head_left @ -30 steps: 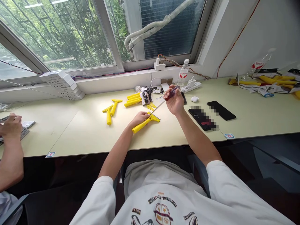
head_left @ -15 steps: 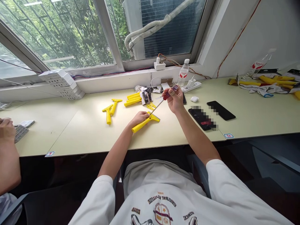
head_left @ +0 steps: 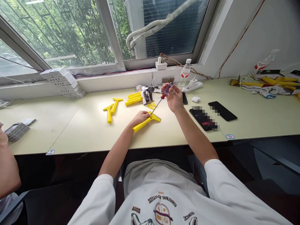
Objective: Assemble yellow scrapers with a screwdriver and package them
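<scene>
While the bare left hand point(head_left: 141, 117) grips the yellow plastic scraper point(head_left: 143, 123) low above the pale table point(head_left: 93, 132), the bare right hand point(head_left: 174, 98) grasps the translucent-handled screwdriver point(head_left: 167, 90), its tip at the scraper's head.

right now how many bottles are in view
2: one bottle stands beyond the right hand, beside the white power strip; the other bottle is at the far right, near some yellow things.
</scene>
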Demonstrator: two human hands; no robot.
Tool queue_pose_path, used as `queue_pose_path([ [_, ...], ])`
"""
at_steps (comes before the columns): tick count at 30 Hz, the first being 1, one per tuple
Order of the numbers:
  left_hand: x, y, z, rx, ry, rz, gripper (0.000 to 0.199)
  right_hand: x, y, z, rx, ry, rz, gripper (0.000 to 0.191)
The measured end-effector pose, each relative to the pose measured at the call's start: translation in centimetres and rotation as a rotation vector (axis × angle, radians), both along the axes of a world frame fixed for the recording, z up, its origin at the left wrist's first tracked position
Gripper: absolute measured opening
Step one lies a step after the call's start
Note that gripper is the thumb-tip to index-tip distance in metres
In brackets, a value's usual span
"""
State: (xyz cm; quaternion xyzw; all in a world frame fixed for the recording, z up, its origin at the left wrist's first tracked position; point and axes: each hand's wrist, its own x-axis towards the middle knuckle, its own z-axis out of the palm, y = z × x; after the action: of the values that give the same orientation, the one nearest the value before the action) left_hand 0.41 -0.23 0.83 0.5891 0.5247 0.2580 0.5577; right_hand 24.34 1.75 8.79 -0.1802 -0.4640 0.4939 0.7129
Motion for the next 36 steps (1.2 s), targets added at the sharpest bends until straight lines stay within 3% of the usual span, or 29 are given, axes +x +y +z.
queue_pose_path([
  [13,-0.2,0.5,-0.8,0.029,0.004,-0.010,0.028,0.3,0.5,-0.8,0.069,-0.036,-0.220,0.059],
  [19,-0.3,0.5,-0.9,0.026,0.012,-0.006,0.031,0.4,1.2,-1.4,0.120,-0.143,-0.420,0.067],
  [24,-0.1,0.4,-0.8,0.024,-0.017,0.016,0.034,0.1,1.4,-1.8,0.164,-0.186,-0.531,0.064],
  [31,-0.2,0.6,-1.1,0.037,-0.036,0.006,0.031,0.1,1.6,-2.1,0.125,-0.252,-0.614,0.063],
  [36,-0.2,0.5,-1.0,0.053,-0.023,0.005,0.030,0.5,2.0,-2.5,0.113,-0.235,-0.543,0.065],
])
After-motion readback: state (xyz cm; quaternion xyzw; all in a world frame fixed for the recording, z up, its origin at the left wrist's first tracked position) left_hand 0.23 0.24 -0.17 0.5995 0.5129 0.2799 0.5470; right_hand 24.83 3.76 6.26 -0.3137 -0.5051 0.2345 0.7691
